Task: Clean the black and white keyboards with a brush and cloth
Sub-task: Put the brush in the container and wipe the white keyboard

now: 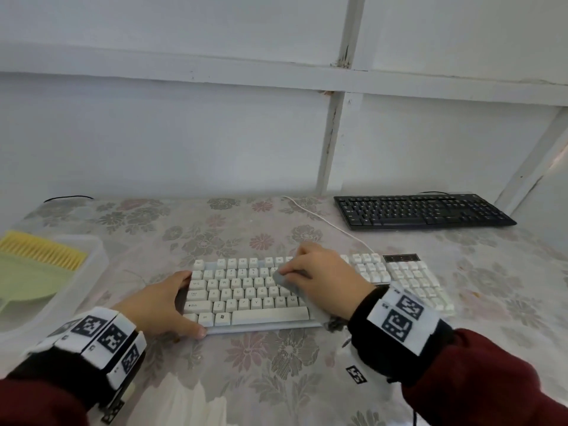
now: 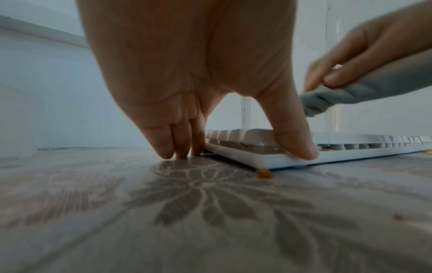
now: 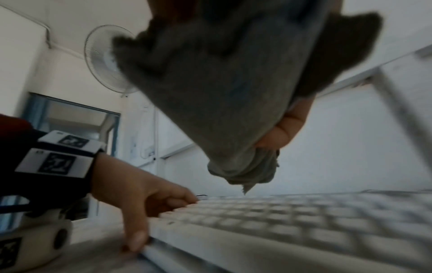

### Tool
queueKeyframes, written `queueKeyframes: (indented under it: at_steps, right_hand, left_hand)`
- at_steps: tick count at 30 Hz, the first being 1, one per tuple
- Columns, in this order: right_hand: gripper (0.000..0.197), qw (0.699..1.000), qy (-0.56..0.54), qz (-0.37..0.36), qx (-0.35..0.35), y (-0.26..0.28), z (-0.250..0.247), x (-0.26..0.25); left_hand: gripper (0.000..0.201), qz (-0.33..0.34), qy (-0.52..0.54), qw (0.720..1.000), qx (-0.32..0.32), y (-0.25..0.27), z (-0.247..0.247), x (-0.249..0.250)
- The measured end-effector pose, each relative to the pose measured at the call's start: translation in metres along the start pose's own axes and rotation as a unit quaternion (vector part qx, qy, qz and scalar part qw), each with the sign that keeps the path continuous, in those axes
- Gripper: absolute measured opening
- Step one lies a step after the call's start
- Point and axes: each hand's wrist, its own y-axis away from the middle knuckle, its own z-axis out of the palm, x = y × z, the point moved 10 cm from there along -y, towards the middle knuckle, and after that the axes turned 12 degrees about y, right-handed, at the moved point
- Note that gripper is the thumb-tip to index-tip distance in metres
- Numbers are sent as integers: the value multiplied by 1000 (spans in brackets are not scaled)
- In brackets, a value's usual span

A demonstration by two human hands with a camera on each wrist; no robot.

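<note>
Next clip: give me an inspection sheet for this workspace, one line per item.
Surface: table under floral cover.
Job's things: white keyboard in front; black keyboard far right, untouched; grey cloth; brush in clear tray.
Clutter: orange crumb by the white keyboard's corner.
Hands: left hand braces the white keyboard's left end; right hand holds the cloth.
Cables: white cable.
Surroundings: white wall; fan.
</note>
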Motion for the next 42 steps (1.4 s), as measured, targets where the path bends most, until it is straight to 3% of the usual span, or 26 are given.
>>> queueKeyframes:
  at_steps: [5,9,12,22,26,29,35,42]
  right_hand:
    - [27,996,-18,-83,-38,-40,34,-84]
    - [24,989,27,-122,-79,-56,63,-124]
    - [26,980,100,-129,-111,-53,78,-133]
    - [17,981,108,-136,-89,-32,67,-111]
    - [18,982,103,-125,-93,-31,66,-109]
    - [23,986,108,-85,-98,-36,73,-91]
    - [32,987,89,-50,-121,-23,64,-55]
    - [28,989,83,-41,-117,-23,44,-51]
  left_hand:
    - [123,-3,-15,1000,-5,-1,-1,-1]
    - [98,1,-31,1000,3,-1,-1,-2]
    - [100,0,-39,999,3,0,0,1]
    - [111,3,4,1000,-16,4,0,5]
    - [138,1,13,999,-33,7,2,7]
    - [124,-1,15,1000,-23,7,1,7]
    - [118,-3,13,1000,-25,8,0,5]
    - [148,0,0,999,-42,6,1,4]
